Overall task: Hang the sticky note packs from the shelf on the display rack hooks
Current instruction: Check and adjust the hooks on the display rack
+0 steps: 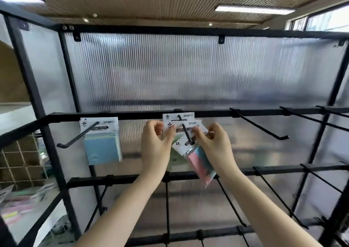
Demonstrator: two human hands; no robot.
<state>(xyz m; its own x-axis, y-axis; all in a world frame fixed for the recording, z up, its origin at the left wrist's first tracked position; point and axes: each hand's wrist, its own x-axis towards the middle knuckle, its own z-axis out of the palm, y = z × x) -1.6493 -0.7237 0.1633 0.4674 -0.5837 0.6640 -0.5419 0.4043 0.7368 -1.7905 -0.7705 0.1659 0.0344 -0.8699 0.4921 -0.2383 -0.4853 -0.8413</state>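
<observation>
Sticky note pack (pixel 196 152), pink-and-blue, white header, tilted on hook (pixel 186 131).

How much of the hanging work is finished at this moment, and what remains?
Done: a blue pack hangs on the left hook, and packs already hang on the middle hook. In hand: the right hand threads a pink and blue pack onto that hook, while the left hand pinches a hung pack's header. Left: blurred packs lie on the shelf at lower left, and the right hooks are bare.
</observation>
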